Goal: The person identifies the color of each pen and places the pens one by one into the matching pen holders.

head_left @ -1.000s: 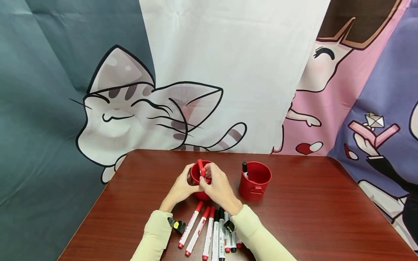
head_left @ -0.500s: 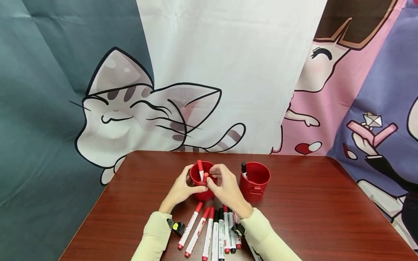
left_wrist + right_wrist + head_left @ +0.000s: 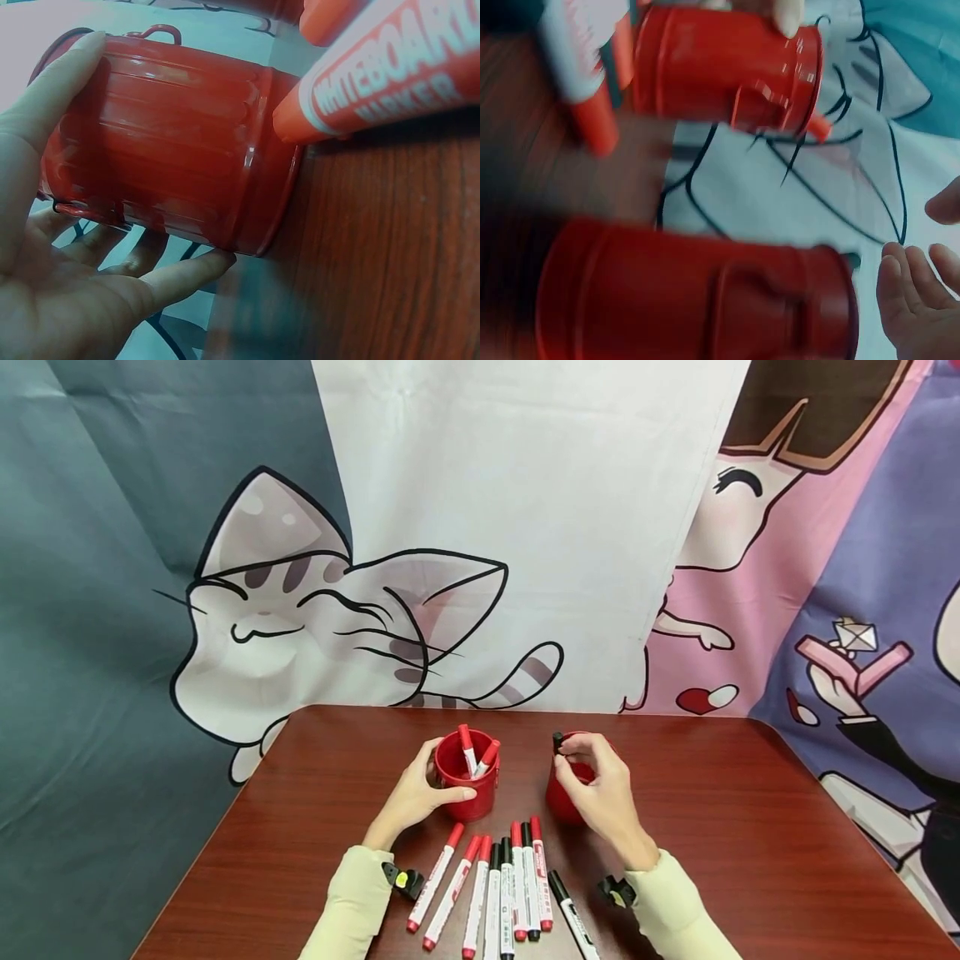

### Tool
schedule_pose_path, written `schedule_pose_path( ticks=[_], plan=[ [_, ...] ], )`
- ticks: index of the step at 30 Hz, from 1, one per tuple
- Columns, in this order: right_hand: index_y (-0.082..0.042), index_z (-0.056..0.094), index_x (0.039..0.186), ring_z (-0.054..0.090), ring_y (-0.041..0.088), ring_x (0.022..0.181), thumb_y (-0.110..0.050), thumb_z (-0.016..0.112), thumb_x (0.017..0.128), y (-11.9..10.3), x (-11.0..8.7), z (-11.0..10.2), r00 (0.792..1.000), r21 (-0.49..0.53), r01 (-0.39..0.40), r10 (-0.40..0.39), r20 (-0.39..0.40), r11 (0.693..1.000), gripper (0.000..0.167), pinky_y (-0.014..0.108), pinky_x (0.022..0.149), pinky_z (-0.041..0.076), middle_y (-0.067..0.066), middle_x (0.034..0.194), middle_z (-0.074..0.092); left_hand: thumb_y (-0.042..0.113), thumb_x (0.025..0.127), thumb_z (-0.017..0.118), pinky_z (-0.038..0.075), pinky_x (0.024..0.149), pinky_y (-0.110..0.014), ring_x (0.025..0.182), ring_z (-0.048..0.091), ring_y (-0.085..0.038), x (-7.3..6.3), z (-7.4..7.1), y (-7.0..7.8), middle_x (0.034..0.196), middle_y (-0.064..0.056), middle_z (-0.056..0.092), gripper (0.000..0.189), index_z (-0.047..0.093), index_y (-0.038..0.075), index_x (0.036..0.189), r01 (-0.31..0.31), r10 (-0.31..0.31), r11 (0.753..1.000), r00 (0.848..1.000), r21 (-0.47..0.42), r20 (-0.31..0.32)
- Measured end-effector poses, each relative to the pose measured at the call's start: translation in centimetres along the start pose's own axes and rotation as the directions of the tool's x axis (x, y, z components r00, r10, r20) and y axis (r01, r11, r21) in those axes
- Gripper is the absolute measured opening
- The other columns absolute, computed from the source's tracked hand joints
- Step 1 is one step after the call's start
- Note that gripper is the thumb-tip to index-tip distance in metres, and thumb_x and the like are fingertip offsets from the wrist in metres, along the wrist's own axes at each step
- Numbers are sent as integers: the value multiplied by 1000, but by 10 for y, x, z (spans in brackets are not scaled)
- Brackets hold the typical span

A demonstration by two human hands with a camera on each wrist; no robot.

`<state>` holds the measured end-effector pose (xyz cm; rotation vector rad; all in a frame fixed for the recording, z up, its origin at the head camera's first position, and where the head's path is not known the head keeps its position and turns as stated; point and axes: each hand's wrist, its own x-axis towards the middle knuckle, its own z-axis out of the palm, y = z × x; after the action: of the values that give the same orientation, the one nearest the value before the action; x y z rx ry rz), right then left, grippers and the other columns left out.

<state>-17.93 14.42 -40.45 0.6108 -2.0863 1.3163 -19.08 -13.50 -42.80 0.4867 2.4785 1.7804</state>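
Observation:
My left hand [image 3: 411, 789] holds the left small red bucket [image 3: 474, 802], with the thumb across its front and the fingers round its far side. Two red-capped whiteboard markers [image 3: 487, 755] lean inside this bucket, caps up. In the left wrist view the fluted bucket wall [image 3: 172, 127] sits between thumb and fingers. My right hand [image 3: 606, 789] hovers at the right red bucket [image 3: 561, 802], covering much of its mouth in the head view. Beside its fingertips a black marker cap [image 3: 557, 742] sticks up. The right wrist view has nothing between thumb and fingers.
Several red- and black-capped whiteboard markers [image 3: 480, 893] lie in a loose row on the brown table [image 3: 300, 860], nearest me. A black-capped marker [image 3: 573, 914] lies slanted at the row's right end. Behind the table hangs a cartoon cloth [image 3: 525, 610].
My right hand has let go of a red marker, which now leans in the left bucket, and moved right to the other bucket. My left hand stays on its bucket.

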Motion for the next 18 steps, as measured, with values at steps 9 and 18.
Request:
schedule_pose_path(
  ticks=[9,18],
  plan=[
    [0,57,104,58,19,88,-9,69,78,18,-2,-28,1000,-167,3,-4,-9,986,30,17,81,47,4,101,57,22,73,78,47,91,-40,120,44,-30,1,2,1,133,-10,45,82,30,14,139,-6,6,1000,1000,6,0],
    [-7,50,115,51,21,97,-24,78,72,39,-2,-39,995,-249,-92,98,10,964,54,32,76,51,8,110,52,22,73,78,47,91,-41,121,44,-31,0,1,2,133,-12,44,82,30,14,139,-3,3,1000,1000,-1,6]
  ],
)
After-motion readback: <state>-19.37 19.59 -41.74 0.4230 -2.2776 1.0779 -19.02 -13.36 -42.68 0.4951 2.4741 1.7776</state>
